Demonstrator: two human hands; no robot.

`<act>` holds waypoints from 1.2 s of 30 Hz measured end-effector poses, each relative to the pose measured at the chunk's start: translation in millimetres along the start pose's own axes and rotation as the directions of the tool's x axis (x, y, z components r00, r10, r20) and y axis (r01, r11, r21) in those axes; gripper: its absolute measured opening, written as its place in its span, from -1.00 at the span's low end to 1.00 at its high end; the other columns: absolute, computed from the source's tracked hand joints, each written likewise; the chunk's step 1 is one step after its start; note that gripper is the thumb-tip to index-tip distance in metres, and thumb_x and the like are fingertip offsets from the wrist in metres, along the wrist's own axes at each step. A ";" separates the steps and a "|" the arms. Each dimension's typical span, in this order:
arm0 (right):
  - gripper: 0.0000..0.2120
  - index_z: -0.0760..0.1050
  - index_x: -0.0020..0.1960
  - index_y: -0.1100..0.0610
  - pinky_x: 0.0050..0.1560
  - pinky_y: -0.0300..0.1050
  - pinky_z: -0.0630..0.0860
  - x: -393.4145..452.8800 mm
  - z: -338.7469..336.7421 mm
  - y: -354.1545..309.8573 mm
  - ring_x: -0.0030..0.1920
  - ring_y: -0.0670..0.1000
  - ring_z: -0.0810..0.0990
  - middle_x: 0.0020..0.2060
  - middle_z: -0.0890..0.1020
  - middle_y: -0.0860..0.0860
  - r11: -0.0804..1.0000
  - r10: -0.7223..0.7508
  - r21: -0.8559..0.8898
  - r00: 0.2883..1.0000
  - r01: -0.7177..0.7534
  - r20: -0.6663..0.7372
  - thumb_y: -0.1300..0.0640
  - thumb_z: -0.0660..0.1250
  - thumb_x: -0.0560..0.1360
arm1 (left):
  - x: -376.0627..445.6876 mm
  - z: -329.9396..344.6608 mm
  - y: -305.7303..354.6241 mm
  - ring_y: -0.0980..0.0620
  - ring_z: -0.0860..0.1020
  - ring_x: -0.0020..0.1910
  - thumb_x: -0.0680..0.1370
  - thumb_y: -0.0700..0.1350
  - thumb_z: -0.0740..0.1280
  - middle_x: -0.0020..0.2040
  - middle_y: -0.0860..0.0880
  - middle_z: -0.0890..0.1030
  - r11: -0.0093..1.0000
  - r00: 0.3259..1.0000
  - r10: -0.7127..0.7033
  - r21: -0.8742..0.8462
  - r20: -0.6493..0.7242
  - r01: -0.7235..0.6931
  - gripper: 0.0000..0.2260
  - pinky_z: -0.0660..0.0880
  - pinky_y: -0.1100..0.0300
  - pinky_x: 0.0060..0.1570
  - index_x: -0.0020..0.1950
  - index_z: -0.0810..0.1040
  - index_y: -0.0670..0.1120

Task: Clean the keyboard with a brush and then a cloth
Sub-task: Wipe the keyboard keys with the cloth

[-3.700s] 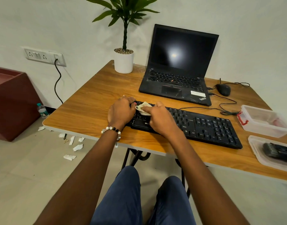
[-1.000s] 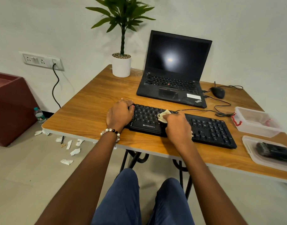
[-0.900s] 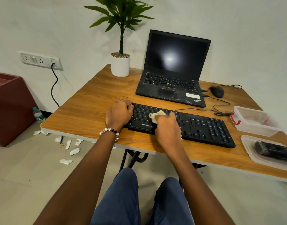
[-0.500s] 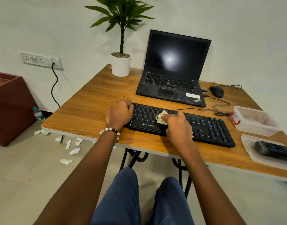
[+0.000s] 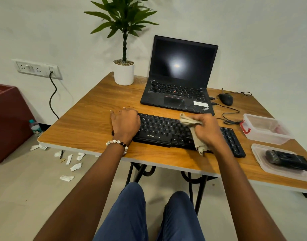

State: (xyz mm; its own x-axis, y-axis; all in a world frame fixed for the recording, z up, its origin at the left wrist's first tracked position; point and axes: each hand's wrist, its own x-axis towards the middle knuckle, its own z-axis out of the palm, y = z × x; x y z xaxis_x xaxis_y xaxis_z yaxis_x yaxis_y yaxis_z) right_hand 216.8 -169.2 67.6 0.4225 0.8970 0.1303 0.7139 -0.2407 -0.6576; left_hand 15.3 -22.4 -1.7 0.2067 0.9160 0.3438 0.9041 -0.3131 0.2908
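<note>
1. Keyboard (image 5: 159,129) lay flat near the front edge of the wooden surface (image 5: 90,122), black, "ZEBRONICS" printed on its front lip.
2. Left hand (image 5: 125,123) rested on the keyboard's left end, fingers spread and relaxed, nothing in its grip; beaded bracelet (image 5: 116,143) on that wrist.
3. Right hand (image 5: 207,130) was over the keyboard's middle-right, grip curled tight round the beige cloth (image 5: 194,130). One end of the cloth stuck up past the thumb, the other hung below the fist over the keyboard's front edge.
4. Brush (image 5: 287,160), dark, lay in a shallow clear tray (image 5: 258,153) at the right edge of the surface, well apart from both hands.
5. Behind the keyboard: open laptop (image 5: 180,75), screen dark. Mouse (image 5: 225,99) to its right, potted plant (image 5: 124,66) to its left.
6. Clear lidless box (image 5: 264,129) sat just behind the tray.
</note>
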 end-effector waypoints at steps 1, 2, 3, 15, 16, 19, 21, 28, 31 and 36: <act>-0.65 0.57 0.28 0.13 -0.41 -0.30 0.35 10.6 1.4 6.1 -0.29 -0.10 0.47 0.06 0.65 0.06 0.999 0.027 -0.023 0.994 -0.029 -0.110 0.37 0.25 0.56 | -1.4 -2.1 5.6 -0.11 0.53 0.21 0.60 -0.03 0.21 0.18 -0.10 0.61 1.000 1.000 0.012 -0.012 -0.009 -0.012 -0.76 0.11 -0.25 0.41 0.14 0.63 0.00; -0.64 0.56 0.30 0.14 -0.38 -0.29 0.36 19.6 4.0 9.5 -0.27 -0.09 0.48 0.07 0.66 0.08 0.997 0.039 -0.061 0.981 -0.051 -0.189 0.35 0.26 0.56 | -2.3 -3.2 11.6 -0.09 0.53 0.20 0.60 -0.03 0.21 0.15 -0.07 0.62 0.998 1.000 0.031 -0.056 -0.001 -0.032 -0.76 0.12 -0.23 0.41 0.14 0.63 0.01; -0.64 0.55 0.32 0.15 -0.34 -0.26 0.40 28.4 8.7 13.4 -0.22 -0.07 0.50 0.08 0.66 0.10 0.991 0.049 -0.108 0.972 -0.075 -0.230 0.34 0.27 0.55 | -3.0 -3.2 18.3 -0.07 0.53 0.21 0.61 -0.02 0.20 0.16 -0.05 0.63 0.992 0.998 0.058 -0.112 0.019 -0.056 -0.75 0.15 -0.20 0.42 0.18 0.62 0.02; -0.46 0.41 0.45 -0.03 0.14 -0.01 0.51 29.4 56.0 -4.0 0.12 0.13 0.50 0.08 0.41 0.09 0.882 -0.205 -0.392 0.962 0.261 0.179 0.32 0.25 0.53 | -11.3 9.5 36.1 0.05 0.40 0.39 0.63 0.00 0.18 0.32 0.06 0.55 0.970 0.989 0.133 -0.215 0.065 -0.116 -0.71 0.09 -0.10 0.47 0.30 0.55 0.06; -0.45 0.40 0.46 -0.07 0.07 -0.06 0.51 28.9 49.1 1.7 0.08 0.10 0.50 0.04 0.38 0.05 0.866 -0.203 -0.423 0.960 0.269 0.194 0.32 0.25 0.54 | -12.2 9.1 35.8 0.06 0.39 0.40 0.63 0.00 0.18 0.32 0.06 0.54 0.968 0.989 0.134 -0.220 0.059 -0.119 -0.71 0.08 -0.09 0.47 0.30 0.55 0.05; -0.51 0.44 0.42 -0.08 0.05 -0.06 0.50 29.9 35.1 15.6 0.09 0.11 0.52 0.08 0.47 0.09 0.824 -0.127 -0.547 0.989 0.149 0.078 0.28 0.28 0.56 | -14.3 9.5 36.3 0.07 0.35 0.43 0.64 0.00 0.17 0.34 0.07 0.52 0.969 0.990 0.134 -0.218 0.053 -0.119 -0.70 0.07 -0.09 0.48 0.32 0.54 0.05; -0.66 0.54 0.31 0.06 0.02 -0.04 0.50 29.1 37.4 11.4 0.13 0.13 0.51 0.05 0.57 0.14 0.782 -0.102 -0.622 0.992 0.037 -0.069 0.26 0.28 0.57 | -14.8 9.9 37.4 0.08 0.33 0.44 0.64 0.00 0.16 0.35 0.08 0.52 0.970 0.990 0.129 -0.213 0.055 -0.115 -0.70 0.06 -0.09 0.49 0.32 0.53 0.05; -0.55 0.52 0.36 0.05 0.21 0.05 0.49 24.5 76.3 -17.1 0.23 0.16 0.47 0.20 0.52 0.15 0.933 -0.130 -0.330 0.990 0.142 0.058 0.31 0.26 0.51 | -15.2 10.8 37.9 0.09 0.36 0.42 0.63 0.00 0.15 0.33 0.08 0.53 0.976 0.992 0.122 -0.187 0.036 -0.113 -0.69 0.10 -0.09 0.47 0.31 0.54 0.06; -0.47 0.49 0.39 -0.03 0.24 0.00 0.45 26.1 60.0 -3.2 0.23 0.12 0.45 0.23 0.50 0.13 0.925 -0.150 -0.334 0.981 0.182 0.121 0.36 0.25 0.50 | -14.8 11.7 37.2 0.09 0.35 0.43 0.63 0.00 0.15 0.34 0.09 0.52 0.975 0.991 0.123 -0.194 0.048 -0.112 -0.69 0.09 -0.10 0.48 0.32 0.54 0.07; -0.63 0.53 0.36 0.03 0.06 -0.03 0.48 26.2 38.1 17.1 0.21 0.14 0.47 0.10 0.62 0.15 0.833 -0.074 -0.553 0.991 0.001 -0.110 0.24 0.29 0.57 | -15.4 11.1 37.2 0.09 0.35 0.43 0.63 0.00 0.15 0.34 0.08 0.52 0.971 0.991 0.125 -0.209 0.039 -0.114 -0.70 0.08 -0.10 0.48 0.31 0.55 0.06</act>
State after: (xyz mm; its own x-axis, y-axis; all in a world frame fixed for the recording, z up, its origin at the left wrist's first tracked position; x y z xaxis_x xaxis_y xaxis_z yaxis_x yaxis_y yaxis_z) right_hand 218.9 -135.6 31.5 0.4271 0.8663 0.2591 0.9041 -0.4045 -0.1379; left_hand 49.9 -45.4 -6.1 0.3326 0.8787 0.3424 0.7761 -0.4613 0.4300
